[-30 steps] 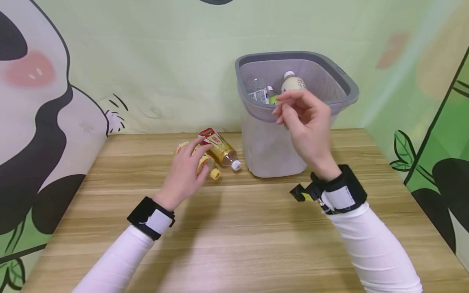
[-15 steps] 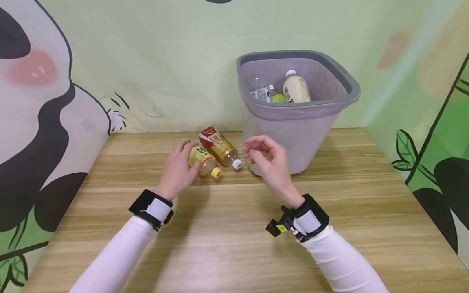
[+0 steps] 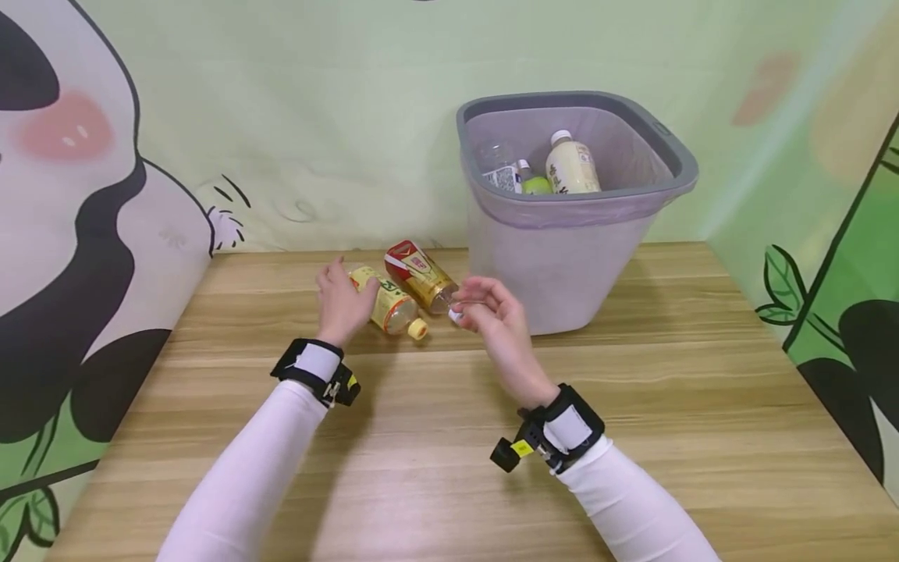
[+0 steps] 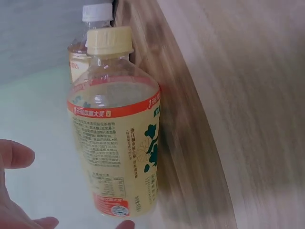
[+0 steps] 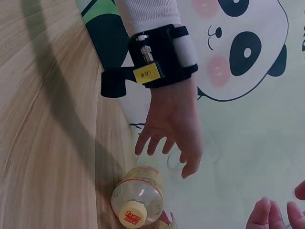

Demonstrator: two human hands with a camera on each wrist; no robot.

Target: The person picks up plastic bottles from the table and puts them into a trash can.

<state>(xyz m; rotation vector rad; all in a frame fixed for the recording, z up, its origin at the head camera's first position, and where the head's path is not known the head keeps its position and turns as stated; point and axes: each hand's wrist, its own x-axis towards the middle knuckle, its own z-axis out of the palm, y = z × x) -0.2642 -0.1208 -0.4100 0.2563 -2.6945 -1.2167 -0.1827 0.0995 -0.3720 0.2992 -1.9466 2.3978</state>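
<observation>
A plastic bottle with a pale yellow label and yellow cap [image 3: 385, 303] lies on its side on the wooden table. My left hand [image 3: 340, 304] is just left of it, fingers spread; in the left wrist view a gap shows between the fingers and the label [image 4: 114, 152]. Beside it lies a bottle with a red and gold label [image 3: 419, 275]. The fingers of my right hand [image 3: 500, 320] are loosely bent in front of its white cap, partly covering it in the head view. I see nothing held in that hand, and contact with the cap cannot be told.
Behind my right hand stands a grey bin [image 3: 555, 265] with a liner. Inside are a cream bottle [image 3: 573, 165], a clear bottle [image 3: 497, 164] and a green-labelled bottle [image 3: 537, 186]. A panda-printed backdrop [image 3: 316, 156] rises behind the table.
My right hand has come down and left from the bin's front to the white cap. My left hand has drawn back to the yellow bottle's left side, uncovering its label.
</observation>
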